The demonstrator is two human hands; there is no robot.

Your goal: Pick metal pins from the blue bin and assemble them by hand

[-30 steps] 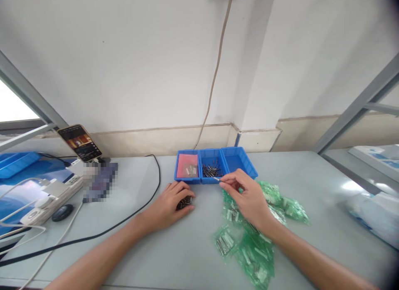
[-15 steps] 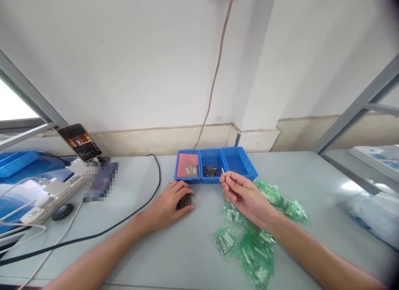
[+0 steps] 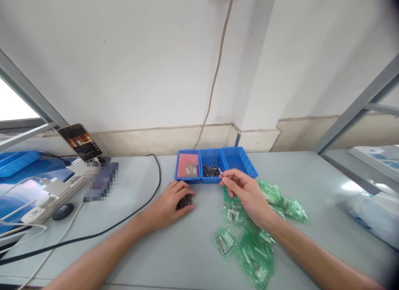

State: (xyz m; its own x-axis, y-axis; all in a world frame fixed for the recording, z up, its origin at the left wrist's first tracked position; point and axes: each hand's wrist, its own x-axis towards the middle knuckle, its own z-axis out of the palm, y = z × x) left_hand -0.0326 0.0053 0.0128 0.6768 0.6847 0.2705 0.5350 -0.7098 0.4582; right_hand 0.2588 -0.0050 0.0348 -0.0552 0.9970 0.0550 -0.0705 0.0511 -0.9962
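My left hand (image 3: 172, 203) lies on the table, its fingers and thumb curled round a pile of small dark metal pins (image 3: 185, 201). These look like screws, but the exact kind is too small to tell. Just in front of the middle blue bin (image 3: 204, 153), which holds more of the same pins (image 3: 211, 170), my right hand (image 3: 245, 192) pinches one small metal pin (image 3: 220, 171) between thumb and forefinger. Its other fingers are curled. Below the right hand lie green plastic bags (image 3: 257, 256) with slim metal parts inside.
The left blue bin (image 3: 176, 167) holds a pink bag (image 3: 187, 160); the right blue bin (image 3: 238, 161) stands beside the middle one. A black cable (image 3: 124, 220) crosses the table on the left, near a mouse (image 3: 62, 211), a power strip (image 3: 73, 183) and a propped phone (image 3: 81, 142).
My right hand has shifted slightly and the pin in its fingers now tilts left towards the middle bin, where it pointed more upright before. My left hand stays in place.
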